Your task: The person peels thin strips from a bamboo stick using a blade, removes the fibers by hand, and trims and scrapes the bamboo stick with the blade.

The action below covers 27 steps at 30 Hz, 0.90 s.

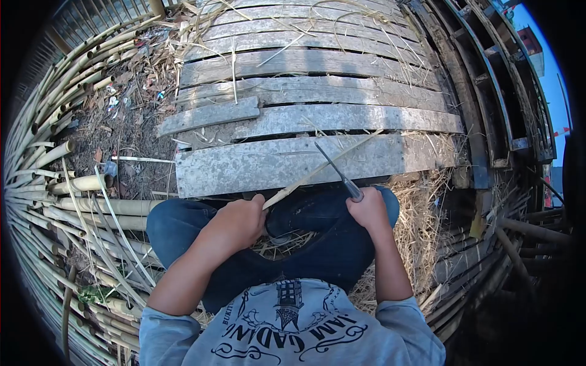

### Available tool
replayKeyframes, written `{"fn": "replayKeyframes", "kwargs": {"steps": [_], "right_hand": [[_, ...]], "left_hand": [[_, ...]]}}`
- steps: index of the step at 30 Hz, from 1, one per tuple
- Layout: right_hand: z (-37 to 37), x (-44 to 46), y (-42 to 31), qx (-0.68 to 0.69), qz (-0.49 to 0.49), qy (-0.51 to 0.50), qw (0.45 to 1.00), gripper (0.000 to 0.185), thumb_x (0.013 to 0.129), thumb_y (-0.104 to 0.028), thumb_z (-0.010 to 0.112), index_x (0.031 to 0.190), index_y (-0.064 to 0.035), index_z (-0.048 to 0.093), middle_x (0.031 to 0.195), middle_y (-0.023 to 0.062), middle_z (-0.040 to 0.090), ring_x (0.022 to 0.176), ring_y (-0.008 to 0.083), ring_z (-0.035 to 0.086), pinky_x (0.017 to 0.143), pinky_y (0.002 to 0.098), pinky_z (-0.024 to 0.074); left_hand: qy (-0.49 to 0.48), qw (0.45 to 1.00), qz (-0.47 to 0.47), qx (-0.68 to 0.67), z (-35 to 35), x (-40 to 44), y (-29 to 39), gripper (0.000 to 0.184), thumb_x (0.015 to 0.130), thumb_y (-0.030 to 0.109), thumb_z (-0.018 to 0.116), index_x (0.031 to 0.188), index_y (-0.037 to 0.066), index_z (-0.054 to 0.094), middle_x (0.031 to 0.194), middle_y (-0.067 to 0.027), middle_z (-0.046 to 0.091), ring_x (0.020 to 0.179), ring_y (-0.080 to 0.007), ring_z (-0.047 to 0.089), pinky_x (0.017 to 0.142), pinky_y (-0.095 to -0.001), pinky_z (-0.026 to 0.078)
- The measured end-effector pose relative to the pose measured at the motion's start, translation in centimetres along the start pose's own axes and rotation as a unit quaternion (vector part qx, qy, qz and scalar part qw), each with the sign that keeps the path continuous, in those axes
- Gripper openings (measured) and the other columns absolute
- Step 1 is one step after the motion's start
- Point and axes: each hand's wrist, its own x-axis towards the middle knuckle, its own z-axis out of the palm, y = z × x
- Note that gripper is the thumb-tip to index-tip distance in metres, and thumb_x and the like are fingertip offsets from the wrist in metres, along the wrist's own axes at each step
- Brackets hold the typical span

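A thin bamboo strip (311,174) runs from my left hand (240,224) up and to the right, over the front plank. My left hand is closed round its near end. In my right hand (370,210) is a knife (342,177) with a grey handle and a narrow dark blade, its tip pointing up and to the left. The blade crosses the strip or lies very near it; whether they touch I cannot tell. Both hands are above my crossed legs, at the near edge of the plank platform (268,163).
Bamboo poles (122,207) are stacked along the left. A loose short board (210,116) rests on the platform among scattered shavings. Straw-like shavings (421,229) pile up at the right of my knee. Dark wooden frames (497,79) stand at the upper right.
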Motion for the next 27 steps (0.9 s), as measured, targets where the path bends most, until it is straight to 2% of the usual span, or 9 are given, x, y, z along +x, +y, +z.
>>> {"fn": "replayKeyframes", "kwargs": {"steps": [4,6,8,10,12,16,22,25,27], "right_hand": [[0.0,-2.3,-2.3,-0.036,-0.012,0.011,0.999,0.022,0.074,-0.023,0.062,0.079,-0.0012,0.067,0.079,0.0244,0.066,0.080,0.0433,0.064,0.077,0.0490,0.0516],[0.1,-3.2,-2.6,-0.079,-0.069,-0.014,0.994,0.024,0.074,-0.025,0.063,0.079,-0.0023,0.067,0.079,0.0238,0.066,0.080,0.0434,0.064,0.078,0.0494,0.0514],[-0.5,-1.4,-0.7,-0.083,-0.035,0.030,0.996,0.025,0.075,-0.025,0.064,0.080,-0.0019,0.068,0.079,0.0235,0.066,0.079,0.0434,0.064,0.077,0.0492,0.0516],[-1.9,1.4,2.0,-0.080,0.052,0.066,0.993,0.027,0.075,-0.024,0.065,0.085,0.0000,0.069,0.085,0.0242,0.067,0.083,0.0417,0.065,0.077,0.0473,0.0520],[-2.5,1.7,2.3,-0.087,0.039,0.057,0.994,0.026,0.075,-0.024,0.065,0.085,0.0004,0.069,0.087,0.0251,0.066,0.085,0.0414,0.064,0.078,0.0463,0.0519],[-0.9,-1.9,-2.4,-0.071,-0.050,-0.044,0.995,0.027,0.073,-0.026,0.064,0.083,-0.0009,0.069,0.086,0.0248,0.067,0.085,0.0414,0.064,0.082,0.0469,0.0513],[-1.4,0.2,-1.4,-0.081,-0.045,-0.039,0.995,0.024,0.072,-0.024,0.061,0.080,-0.0034,0.071,0.083,0.0230,0.067,0.083,0.0405,0.065,0.082,0.0456,0.0517],[-1.5,0.6,-1.3,-0.121,-0.047,-0.011,0.992,0.024,0.073,-0.023,0.061,0.079,-0.0019,0.070,0.083,0.0241,0.067,0.083,0.0408,0.065,0.080,0.0460,0.0518],[-1.7,1.9,1.0,-0.126,0.014,0.060,0.990,0.025,0.073,-0.022,0.062,0.081,0.0005,0.070,0.083,0.0252,0.067,0.084,0.0413,0.065,0.078,0.0463,0.0521]], "left_hand": [[-0.010,1.000,0.015,-0.002,-0.2,-0.2,0.4,0.022,0.093,0.019,0.050,0.095,-0.003,0.050,0.074,-0.0278,0.060,0.076,-0.0470,0.059,0.070,-0.0547,0.045],[-0.011,1.000,0.023,-0.006,0.1,-0.1,0.3,0.023,0.094,0.020,0.049,0.095,-0.003,0.050,0.074,-0.0279,0.060,0.077,-0.0472,0.059,0.070,-0.0550,0.044],[-0.019,0.999,0.029,-0.006,0.4,-0.2,0.3,0.023,0.094,0.020,0.048,0.094,-0.003,0.050,0.075,-0.0281,0.060,0.078,-0.0474,0.058,0.071,-0.0554,0.044],[-0.019,0.999,0.027,-0.018,0.1,-0.1,0.1,0.024,0.095,0.021,0.048,0.095,-0.003,0.051,0.076,-0.0277,0.060,0.079,-0.0479,0.058,0.072,-0.0555,0.043],[-0.020,0.999,0.021,-0.016,-0.2,0.1,0.2,0.025,0.095,0.022,0.047,0.095,-0.003,0.051,0.076,-0.0277,0.060,0.080,-0.0482,0.058,0.072,-0.0552,0.043],[-0.034,0.999,0.011,-0.040,0.2,0.3,-0.1,0.028,0.096,0.023,0.046,0.093,-0.004,0.053,0.077,-0.0285,0.059,0.080,-0.0483,0.057,0.072,-0.0536,0.043],[-0.054,0.996,-0.003,-0.067,0.3,0.5,-0.5,0.030,0.096,0.024,0.045,0.090,-0.004,0.054,0.077,-0.0283,0.060,0.082,-0.0478,0.057,0.072,-0.0516,0.043],[-0.060,0.995,-0.003,-0.077,0.2,0.5,-0.4,0.030,0.097,0.024,0.045,0.090,-0.004,0.054,0.079,-0.0284,0.060,0.082,-0.0478,0.057,0.072,-0.0513,0.043],[-0.067,0.995,-0.007,-0.069,0.0,0.7,-0.3,0.031,0.097,0.025,0.045,0.091,-0.004,0.054,0.080,-0.0284,0.061,0.083,-0.0479,0.058,0.074,-0.0519,0.044]]}}
